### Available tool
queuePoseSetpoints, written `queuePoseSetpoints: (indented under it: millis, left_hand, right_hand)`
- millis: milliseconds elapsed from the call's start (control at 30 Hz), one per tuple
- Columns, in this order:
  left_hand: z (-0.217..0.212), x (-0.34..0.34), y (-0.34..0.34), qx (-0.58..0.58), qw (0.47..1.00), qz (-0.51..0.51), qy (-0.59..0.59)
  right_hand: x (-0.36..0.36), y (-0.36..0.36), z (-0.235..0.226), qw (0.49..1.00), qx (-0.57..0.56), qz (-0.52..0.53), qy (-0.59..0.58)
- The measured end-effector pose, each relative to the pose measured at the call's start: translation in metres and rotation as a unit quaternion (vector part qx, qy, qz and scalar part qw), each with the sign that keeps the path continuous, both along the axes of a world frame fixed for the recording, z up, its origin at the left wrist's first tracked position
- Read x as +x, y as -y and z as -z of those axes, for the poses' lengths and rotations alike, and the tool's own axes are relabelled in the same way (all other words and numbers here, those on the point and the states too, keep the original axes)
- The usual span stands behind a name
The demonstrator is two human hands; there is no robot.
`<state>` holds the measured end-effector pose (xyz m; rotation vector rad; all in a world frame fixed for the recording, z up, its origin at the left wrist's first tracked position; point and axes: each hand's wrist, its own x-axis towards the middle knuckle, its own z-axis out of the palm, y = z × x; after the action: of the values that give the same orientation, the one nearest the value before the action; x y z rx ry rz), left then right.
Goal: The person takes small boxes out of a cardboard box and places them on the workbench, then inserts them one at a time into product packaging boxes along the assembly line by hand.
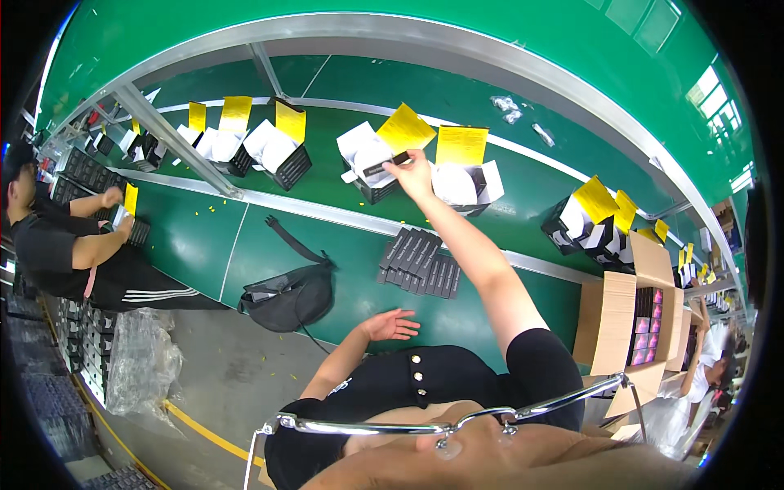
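Note:
My right hand [414, 174] is stretched across the table and pinches a small flat black box [384, 165]. It holds this box over an opened black carton [374, 191] with white flaps or inserts and a yellow sheet [406, 126] standing up behind. Just right of my hand stands another opened carton [457, 204] with a white insert and a yellow sheet [462, 146]. My left hand [390, 325] hovers or rests at the near table edge, fingers spread and nothing in them. Beyond it lie several small black boxes [418, 263] in close rows, under my right forearm.
A black bag [290, 296] with a strap lies left of my left hand. More opened cartons [278, 155] line the far strip. At right stands a large cardboard box [608, 318] holding packages. A co-worker [57, 220] works at far left. A metal post [175, 139] rises there.

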<state>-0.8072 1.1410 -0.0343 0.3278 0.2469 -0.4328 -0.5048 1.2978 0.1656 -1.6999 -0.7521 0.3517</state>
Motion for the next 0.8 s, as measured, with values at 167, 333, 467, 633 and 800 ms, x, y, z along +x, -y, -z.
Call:
queuePoseSetpoints:
  millis: [167, 333, 467, 633, 800]
  left_hand:
    - [0.007, -0.015, -0.010, 0.005, 1.000, -0.014, -0.009]
    - [0.000, -0.017, -0.017, 0.015, 1.000, -0.025, -0.003]
    - [-0.006, -0.020, -0.032, 0.010, 1.000, 0.005, -0.014]
    - [-0.004, -0.025, -0.046, 0.014, 1.000, 0.020, -0.014]
    - [0.005, -0.034, -0.051, 0.005, 1.000, -0.009, 0.003]
  right_hand:
    - [0.001, -0.008, 0.009, 0.977, -0.161, 0.020, 0.139]
    - [0.067, 0.031, -0.012, 0.953, -0.240, 0.039, 0.182]
    - [0.081, 0.038, -0.027, 0.934, -0.284, 0.054, 0.209]
    - [0.089, 0.030, -0.020, 0.918, -0.232, 0.038, 0.321]
    - [0.081, 0.005, -0.019, 0.883, -0.317, -0.077, 0.337]
